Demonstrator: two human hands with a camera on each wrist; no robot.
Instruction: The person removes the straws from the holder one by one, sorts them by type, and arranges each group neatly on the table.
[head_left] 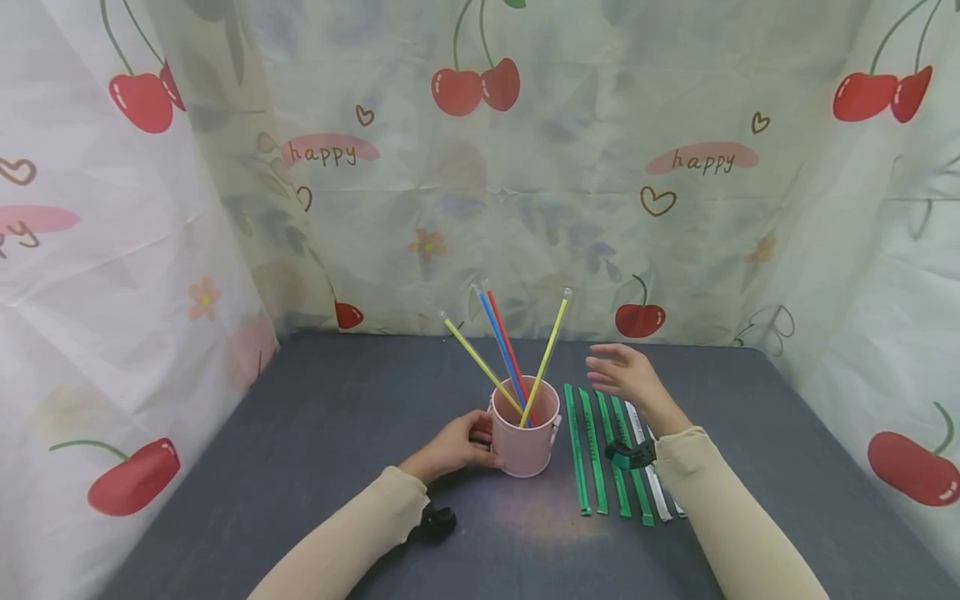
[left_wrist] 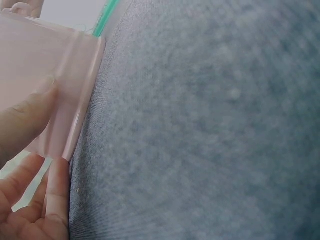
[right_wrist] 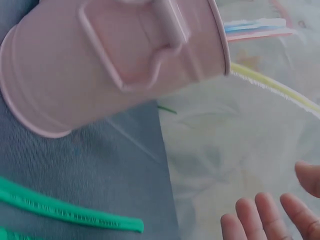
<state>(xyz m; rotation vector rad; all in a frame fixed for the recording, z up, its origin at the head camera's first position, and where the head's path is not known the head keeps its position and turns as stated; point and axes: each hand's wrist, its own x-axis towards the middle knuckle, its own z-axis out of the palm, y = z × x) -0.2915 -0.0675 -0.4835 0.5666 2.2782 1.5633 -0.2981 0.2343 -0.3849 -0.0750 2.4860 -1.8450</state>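
Note:
A pink bucket (head_left: 522, 450) with side handles stands upright on the dark table. Several slim straws in clear wrappers lean out of it: yellow straws (head_left: 551, 354), a blue straw (head_left: 496, 329) and a red straw (head_left: 507, 342). My left hand (head_left: 459, 445) holds the bucket's left side low down; in the left wrist view the thumb (left_wrist: 30, 117) lies against its wall and fingertips touch near its base. To the right of the bucket, my right hand (head_left: 628, 377) is raised with nothing in it, its fingers spread apart in the right wrist view.
Slim green wrapped sticks (head_left: 592, 450) with printed lettering lie in a row right of the bucket, partly under my right forearm. White wrapped sticks (head_left: 658, 492) lie at the row's right end. A cherry-printed cloth (head_left: 502, 208) hangs behind the table (head_left: 360, 400) and at both sides.

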